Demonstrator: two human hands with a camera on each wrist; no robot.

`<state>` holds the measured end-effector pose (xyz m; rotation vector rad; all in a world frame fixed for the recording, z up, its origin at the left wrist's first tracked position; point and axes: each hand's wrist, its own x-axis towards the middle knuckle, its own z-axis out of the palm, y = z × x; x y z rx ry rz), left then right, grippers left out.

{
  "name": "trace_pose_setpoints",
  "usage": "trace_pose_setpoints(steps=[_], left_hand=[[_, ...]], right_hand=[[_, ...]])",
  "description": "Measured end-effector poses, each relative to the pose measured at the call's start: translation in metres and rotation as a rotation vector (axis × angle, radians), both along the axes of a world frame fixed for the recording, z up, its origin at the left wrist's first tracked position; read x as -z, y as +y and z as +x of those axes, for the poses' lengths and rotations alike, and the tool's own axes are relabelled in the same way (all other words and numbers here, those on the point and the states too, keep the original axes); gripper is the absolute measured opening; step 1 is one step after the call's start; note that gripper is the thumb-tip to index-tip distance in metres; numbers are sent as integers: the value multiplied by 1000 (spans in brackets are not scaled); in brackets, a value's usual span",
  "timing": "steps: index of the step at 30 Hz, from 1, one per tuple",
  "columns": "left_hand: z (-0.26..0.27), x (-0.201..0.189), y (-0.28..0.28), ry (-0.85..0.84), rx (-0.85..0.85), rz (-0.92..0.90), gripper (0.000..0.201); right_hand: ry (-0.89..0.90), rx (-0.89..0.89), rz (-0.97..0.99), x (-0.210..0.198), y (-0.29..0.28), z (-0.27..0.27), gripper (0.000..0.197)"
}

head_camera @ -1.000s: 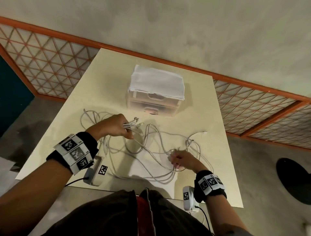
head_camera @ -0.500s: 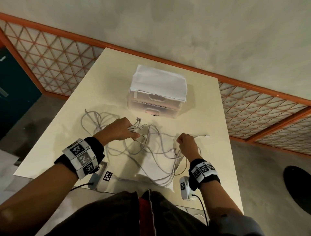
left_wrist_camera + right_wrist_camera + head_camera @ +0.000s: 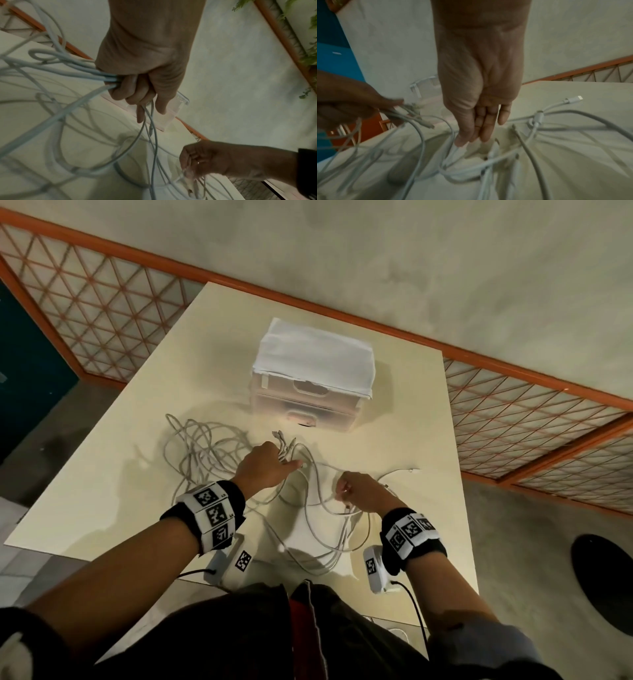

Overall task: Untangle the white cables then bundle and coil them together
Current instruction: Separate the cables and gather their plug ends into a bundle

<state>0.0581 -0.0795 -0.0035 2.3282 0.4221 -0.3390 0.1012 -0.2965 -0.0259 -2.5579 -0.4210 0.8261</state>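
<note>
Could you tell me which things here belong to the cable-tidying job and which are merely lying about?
Part of the job:
- white cables, tangled on the table
- left hand, gripping a bunch of cable ends
- right hand, fingers straight, reaching into the tangle

Just lying about:
- drawer box under a white cloth
</note>
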Motion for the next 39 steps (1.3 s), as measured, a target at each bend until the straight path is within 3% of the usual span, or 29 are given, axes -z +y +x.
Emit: trace_pose_setpoints(steps=[3, 7, 12, 16, 20, 25, 27, 30, 34, 36, 39], left_hand=[[2, 4, -6, 36, 22, -33, 39], [2, 4, -10, 60, 112, -107, 22], [-6, -13, 3, 69, 349, -241, 11], [-9, -20, 17, 159, 446, -124, 15], [-9, -25, 22, 163, 415, -77, 31], [-7, -49, 25, 28, 277, -88, 78], [-1, -57, 31, -13, 223, -31, 72], [6, -67, 39, -32, 216, 93, 46], [12, -78, 43, -88, 237, 112, 38], [11, -82, 42, -173, 233, 35, 38], [6, -88, 35, -303, 207, -337, 33]], right_hand=[[-19, -7, 116, -9, 4, 4, 21], [-71, 51, 131, -9, 2, 11, 17], [-321, 406, 138, -2, -12, 30, 22], [-499, 520, 365, -32, -13, 46, 16], [-420, 443, 542, -77, 6, 50, 13], [-374, 271, 624, -112, 24, 45, 20], [-389, 248, 616, -119, 27, 44, 23], [-419, 215, 618, -128, 29, 44, 19], [-348, 160, 596, -140, 33, 39, 18], [-280, 120, 606, -147, 37, 34, 18], [-201, 64, 642, -159, 44, 27, 20]])
